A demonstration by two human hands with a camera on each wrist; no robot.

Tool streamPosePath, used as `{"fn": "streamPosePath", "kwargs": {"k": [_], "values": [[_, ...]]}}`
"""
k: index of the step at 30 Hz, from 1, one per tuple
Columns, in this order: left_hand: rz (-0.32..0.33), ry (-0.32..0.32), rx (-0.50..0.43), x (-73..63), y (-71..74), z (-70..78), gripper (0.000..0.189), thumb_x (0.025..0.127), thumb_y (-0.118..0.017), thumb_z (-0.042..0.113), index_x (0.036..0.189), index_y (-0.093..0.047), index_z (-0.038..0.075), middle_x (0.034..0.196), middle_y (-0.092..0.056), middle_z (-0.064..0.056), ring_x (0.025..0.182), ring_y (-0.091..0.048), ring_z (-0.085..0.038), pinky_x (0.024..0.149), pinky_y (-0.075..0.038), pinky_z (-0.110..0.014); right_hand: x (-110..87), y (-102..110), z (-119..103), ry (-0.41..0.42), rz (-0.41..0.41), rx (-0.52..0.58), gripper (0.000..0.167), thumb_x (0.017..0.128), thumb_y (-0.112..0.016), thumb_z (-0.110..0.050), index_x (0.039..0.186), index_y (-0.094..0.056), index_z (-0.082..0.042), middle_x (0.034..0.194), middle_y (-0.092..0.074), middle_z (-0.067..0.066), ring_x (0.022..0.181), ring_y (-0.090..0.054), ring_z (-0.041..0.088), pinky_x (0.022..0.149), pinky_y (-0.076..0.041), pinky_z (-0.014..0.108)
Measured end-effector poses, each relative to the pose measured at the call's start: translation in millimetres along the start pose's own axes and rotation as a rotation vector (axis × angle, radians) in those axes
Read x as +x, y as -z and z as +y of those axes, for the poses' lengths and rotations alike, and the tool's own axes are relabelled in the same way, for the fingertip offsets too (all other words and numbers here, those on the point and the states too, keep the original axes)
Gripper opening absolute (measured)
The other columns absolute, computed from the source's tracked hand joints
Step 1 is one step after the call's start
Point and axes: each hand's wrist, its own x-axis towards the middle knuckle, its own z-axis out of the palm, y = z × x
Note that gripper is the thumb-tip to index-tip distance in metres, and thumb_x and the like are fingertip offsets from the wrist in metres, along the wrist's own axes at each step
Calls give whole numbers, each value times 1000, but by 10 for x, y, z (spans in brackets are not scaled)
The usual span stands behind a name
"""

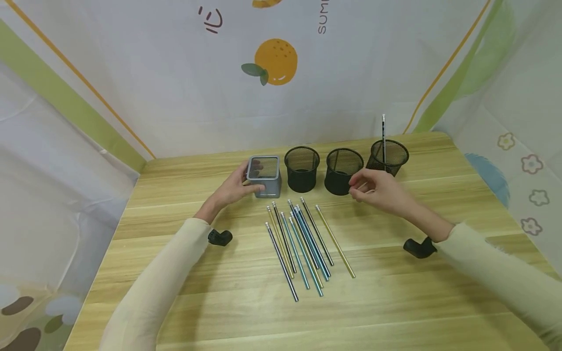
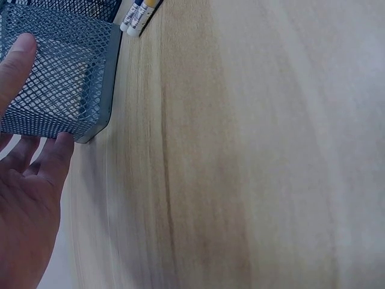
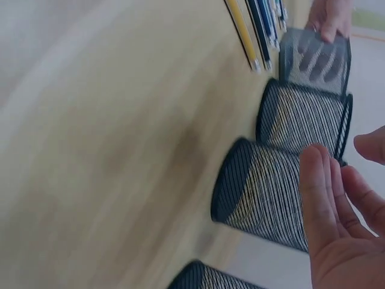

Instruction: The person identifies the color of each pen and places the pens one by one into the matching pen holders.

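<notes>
A silver-grey square mesh pen holder (image 1: 269, 189) stands at the left end of a row of cups. My left hand (image 1: 231, 189) grips it from the left, thumb along its front, other fingers round the far side. The left wrist view shows its mesh wall (image 2: 57, 78) beside the thumb. My right hand (image 1: 379, 191) hovers in front of the black round mesh cups, holding nothing; its fingers (image 3: 319, 192) are only slightly bent. One black cup (image 1: 338, 184) is just left of its fingertips. Behind it, the rightmost cup (image 1: 398, 168) holds an upright black pencil (image 1: 383, 131) and looks tilted.
Another black mesh cup (image 1: 302, 181) stands beside the grey holder. Several pencils in blue, black and gold lie in front of the row, among them a gold pencil (image 1: 335, 241) at the right side. A patterned curtain (image 1: 351, 87) hangs behind the wooden table (image 1: 373, 307).
</notes>
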Motion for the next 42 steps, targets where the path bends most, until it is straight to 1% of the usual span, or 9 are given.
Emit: {"fn": "streamPosePath", "kwargs": {"k": [6,9,13,16,19,24,29,36,42], "values": [[-2,-4,-17,-1,0,4,74,93,-71,-4,155,-29,-3,151,-39,-25,140,-38,-40,116,-30,-50,-36,-177,-14,-34,-64,-14,18,94,-75,-10,107,-68,1,94,-71,3,82,-70,19,69,-57,32],[-1,-2,-17,-1,3,4,74,93,-71,-4,155,-30,-3,150,-40,-24,140,-39,-39,116,-31,-49,-41,-260,-6,-24,-90,-8,20,93,-76,-8,107,-67,4,91,-71,3,80,-70,18,70,-57,32],[-1,-14,-13,4,4,-5,74,93,-72,-4,154,-30,-3,150,-40,-25,139,-40,-40,115,-33,-50,-42,-365,17,-14,-114,-5,19,90,-77,-5,103,-66,4,88,-70,3,77,-69,16,68,-58,31],[-3,-29,-8,8,7,-16,74,93,-72,-3,154,-30,-4,149,-40,-27,138,-40,-43,114,-33,-52,-44,-439,25,-27,-138,-14,18,89,-79,-6,100,-66,2,85,-70,2,75,-68,14,66,-57,29],[-4,-27,-9,7,10,-18,75,93,-72,-2,154,-30,-4,149,-40,-26,139,-39,-42,114,-33,-52,-47,-509,13,-25,-164,-13,18,88,-80,-8,96,-66,0,82,-69,1,72,-66,14,63,-57,29],[-4,-8,-22,1,14,-6,75,93,-72,-4,155,-29,-3,151,-39,-25,140,-39,-40,115,-32,-50,-59,-625,-27,-8,-181,-58,17,84,-83,-9,89,-67,-3,76,-66,-3,69,-64,12,63,-56,28],[3,-5,-3,4,8,-11,75,93,-72,-3,155,-29,-2,151,-39,-24,141,-38,-39,115,-31,-50,-79,-741,-43,-32,-196,-125,19,82,-85,-13,83,-66,-7,70,-62,-6,64,-59,10,62,-52,29],[8,-4,10,14,3,-30,76,93,-72,-2,156,-29,0,151,-40,-22,140,-39,-38,115,-32,-49,-72,-800,-71,-70,-196,-166,18,81,-82,-8,77,-64,-8,65,-59,-5,58,-54,10,58,-49,29],[2,-2,12,17,5,-40,75,93,-72,-2,155,-30,-1,151,-41,-23,140,-39,-38,115,-31,-49,-41,-782,-132,-130,-229,-206,16,79,-79,-5,79,-63,-6,65,-59,-4,58,-54,11,60,-49,30]]}}
